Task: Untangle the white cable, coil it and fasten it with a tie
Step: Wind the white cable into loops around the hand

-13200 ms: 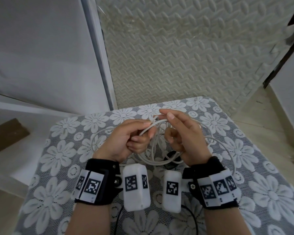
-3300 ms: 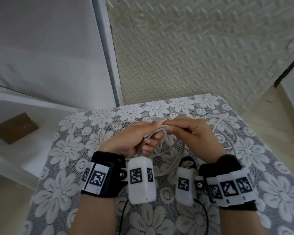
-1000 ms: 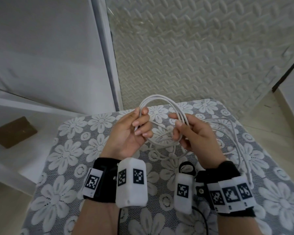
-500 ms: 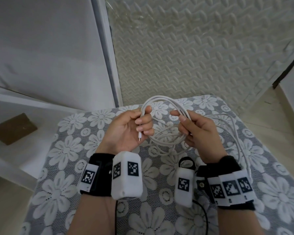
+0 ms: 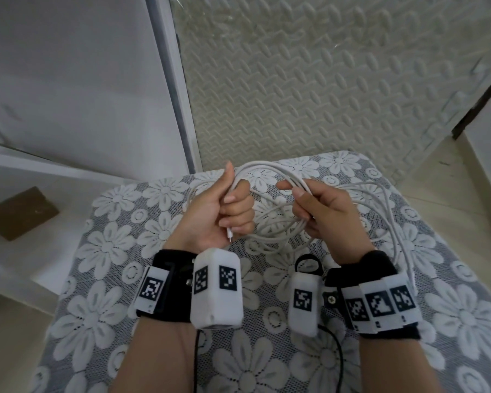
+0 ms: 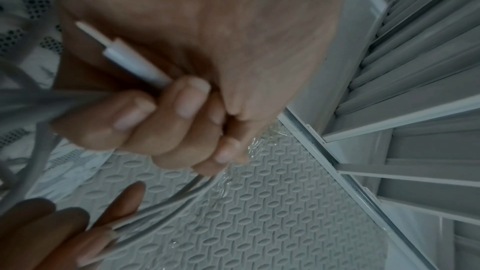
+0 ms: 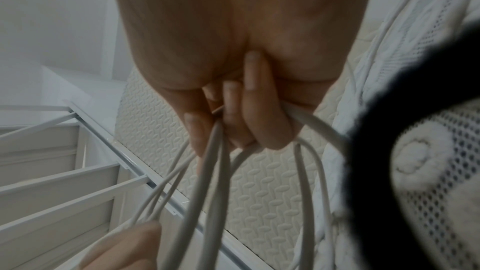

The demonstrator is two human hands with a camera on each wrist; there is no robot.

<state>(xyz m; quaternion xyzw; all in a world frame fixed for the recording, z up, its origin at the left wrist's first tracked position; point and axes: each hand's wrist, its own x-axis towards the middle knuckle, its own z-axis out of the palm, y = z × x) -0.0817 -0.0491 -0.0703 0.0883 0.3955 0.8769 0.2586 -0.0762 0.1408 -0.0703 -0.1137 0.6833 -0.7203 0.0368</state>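
The left hand (image 5: pixel 219 214) is gripping one side of the white cable (image 5: pixel 270 235) coil in curled fingers (image 6: pixel 145 122), plug (image 5: pixel 229 233) poking out below; the right hand (image 5: pixel 323 211) is pinching the opposite side, above the far edge of the bench (image 5: pixel 102 251). Risk: uncoiled slack (image 5: pixel 391 222) is trailing past the right wrist and may snag, pulling loops loose.

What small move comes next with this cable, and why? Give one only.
Probably draw the loose run trailing on the cloth at the right into one more loop. The left hand grips the coil of white cable with its plug end poking out below; the right hand holds the other side, yet slack still lies uncoiled on the table.
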